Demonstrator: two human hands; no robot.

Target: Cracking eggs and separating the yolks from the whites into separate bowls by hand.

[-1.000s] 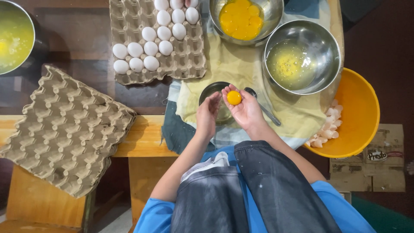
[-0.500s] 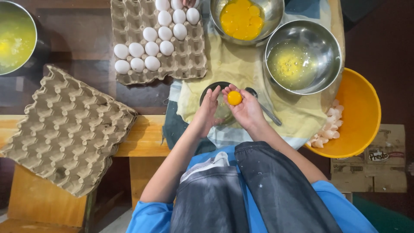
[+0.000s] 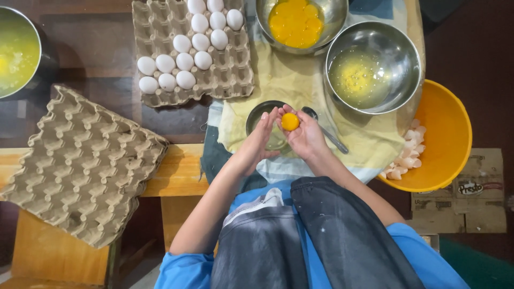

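Note:
An orange egg yolk (image 3: 290, 121) rests on the fingers of my right hand (image 3: 305, 139), which cups it over a small dark bowl (image 3: 260, 115). My left hand (image 3: 259, 140) is held upright beside it, fingers together, palm facing the yolk and nearly touching the right hand. It holds nothing that I can see. A metal spoon (image 3: 327, 135) lies just right of my right hand on a yellow cloth (image 3: 284, 80).
A cardboard tray with several white eggs (image 3: 184, 51) lies at the back. Steel bowls hold yolks (image 3: 297, 21) and egg white (image 3: 375, 67). An orange bowl of shells (image 3: 439, 134) stands at the right, empty egg trays (image 3: 80, 160) at the left, another bowl (image 3: 16, 51) far left.
My left hand has drawn in closer to my right hand and the yolk. The yolk stays cupped in the right hand over the small bowl.

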